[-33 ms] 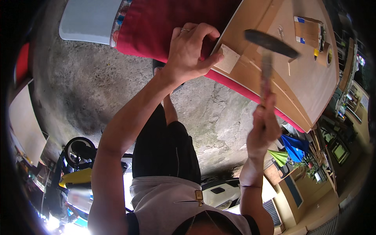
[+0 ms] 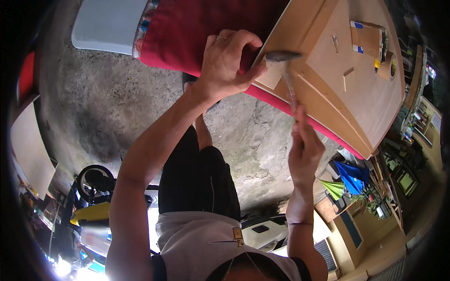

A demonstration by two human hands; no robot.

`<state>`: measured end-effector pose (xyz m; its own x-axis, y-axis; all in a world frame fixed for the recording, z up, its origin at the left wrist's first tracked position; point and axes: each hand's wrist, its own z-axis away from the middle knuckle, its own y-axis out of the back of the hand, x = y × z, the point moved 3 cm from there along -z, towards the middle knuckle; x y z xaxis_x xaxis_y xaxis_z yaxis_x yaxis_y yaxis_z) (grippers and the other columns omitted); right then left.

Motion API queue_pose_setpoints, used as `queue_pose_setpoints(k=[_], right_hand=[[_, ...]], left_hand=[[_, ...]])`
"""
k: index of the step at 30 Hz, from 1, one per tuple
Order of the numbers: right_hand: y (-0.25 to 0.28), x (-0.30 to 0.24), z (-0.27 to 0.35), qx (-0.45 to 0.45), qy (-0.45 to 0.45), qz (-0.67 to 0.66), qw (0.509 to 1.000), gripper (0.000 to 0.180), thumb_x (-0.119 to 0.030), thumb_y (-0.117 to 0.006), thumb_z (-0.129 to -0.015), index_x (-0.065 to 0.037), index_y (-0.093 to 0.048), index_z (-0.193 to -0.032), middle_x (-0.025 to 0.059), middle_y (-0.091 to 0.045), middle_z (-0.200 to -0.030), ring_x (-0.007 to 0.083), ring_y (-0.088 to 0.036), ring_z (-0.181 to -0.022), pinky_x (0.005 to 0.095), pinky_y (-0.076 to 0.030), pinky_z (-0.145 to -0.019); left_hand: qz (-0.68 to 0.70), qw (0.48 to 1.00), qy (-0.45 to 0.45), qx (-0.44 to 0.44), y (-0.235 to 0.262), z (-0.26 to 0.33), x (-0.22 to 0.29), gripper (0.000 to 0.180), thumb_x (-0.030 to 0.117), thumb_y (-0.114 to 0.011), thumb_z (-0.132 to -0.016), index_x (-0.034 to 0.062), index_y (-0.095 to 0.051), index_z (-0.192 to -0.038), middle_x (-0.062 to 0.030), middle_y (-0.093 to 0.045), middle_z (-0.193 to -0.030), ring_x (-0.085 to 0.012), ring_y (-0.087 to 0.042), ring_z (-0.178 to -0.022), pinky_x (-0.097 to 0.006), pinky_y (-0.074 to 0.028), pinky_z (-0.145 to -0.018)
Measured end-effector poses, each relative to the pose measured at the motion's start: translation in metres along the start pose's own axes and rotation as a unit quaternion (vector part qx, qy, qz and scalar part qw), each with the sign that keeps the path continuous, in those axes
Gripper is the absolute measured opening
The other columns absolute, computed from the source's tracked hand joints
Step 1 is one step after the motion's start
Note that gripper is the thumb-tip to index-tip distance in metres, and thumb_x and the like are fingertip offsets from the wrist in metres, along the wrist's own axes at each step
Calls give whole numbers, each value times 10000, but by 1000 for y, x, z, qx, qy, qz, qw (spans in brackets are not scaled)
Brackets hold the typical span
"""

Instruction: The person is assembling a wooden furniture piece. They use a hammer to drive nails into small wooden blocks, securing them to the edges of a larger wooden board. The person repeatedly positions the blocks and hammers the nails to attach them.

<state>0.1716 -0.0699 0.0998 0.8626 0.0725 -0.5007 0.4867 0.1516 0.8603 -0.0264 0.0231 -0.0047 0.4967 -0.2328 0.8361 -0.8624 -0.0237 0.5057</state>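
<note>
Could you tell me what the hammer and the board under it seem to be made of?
The hammer in the right hand looks to have a dark, dull metal head; its thin pale handle could be wood or metal. The board looks like plywood or similar sheet wood: flat, matt, light brown, with a layered edge. The left hand steadies a small pale block, probably wood.

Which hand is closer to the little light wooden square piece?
Left. The left hand has its fingertips right beside the small wooden square. The right hand is lower down, gripping the hammer by its handle's end.
</note>
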Motion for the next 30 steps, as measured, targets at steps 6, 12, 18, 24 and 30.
queue_pose_setpoints(k=[6, 12, 18, 24, 30], right_hand=[[-3, 9, 15, 130, 21, -123, 984, 401, -10, -514, -947, -36, -508, -1347, 137, -682, -902, 119, -527, -620, 262, -474, -597], [-11, 3, 10, 72, 44, -52, 995, 496, 51, -534, -900, -43, -464, -1382, 131, -632, -831, 174, -517, -590, 270, -446, -552], [-28, 17, 14, 4, 37, -21, 999, 446, 33, -469, -948, -3, -429, -1391, 195, -644, -1171, 115, -541, -655, 233, -452, -584], [-27, 19, 19, 100, 127, -35, 986, 436, 10, -482, -953, -8, -438, -1387, 219, -623, -1198, 157, -591, -701, 277, -479, -636], [-26, 17, 19, 100, 30, -62, 993, 416, 16, -490, -945, -30, -483, -1359, 208, -618, -1214, 223, -653, -811, 279, -493, -694]], left_hand=[[0, 1000, -16, 3, -1, -3, 2, 434, 317, -787, -689, 120, -590, -1022, 16, -629, -992, -169, -552, -966, -347, -337, -845], [-1, 1000, -13, 5, 0, -2, 2, 433, 308, -789, -684, 118, -584, -1015, 19, -627, -989, -173, -552, -964, -349, -341, -840], [-1, 1000, -20, 9, -1, -1, 1, 415, 295, -788, -684, 120, -582, -999, 21, -627, -986, -178, -552, -958, -348, -343, -840], [1, 1000, -14, 4, 0, -2, 2, 410, 275, -790, -677, 120, -581, -993, 29, -622, -967, -172, -550, -946, -345, -343, -830], [3, 1000, -24, 16, -1, -2, 1, 404, 271, -792, -674, 119, -580, -982, 30, -623, -951, -165, -553, -933, -341, -339, -817]])
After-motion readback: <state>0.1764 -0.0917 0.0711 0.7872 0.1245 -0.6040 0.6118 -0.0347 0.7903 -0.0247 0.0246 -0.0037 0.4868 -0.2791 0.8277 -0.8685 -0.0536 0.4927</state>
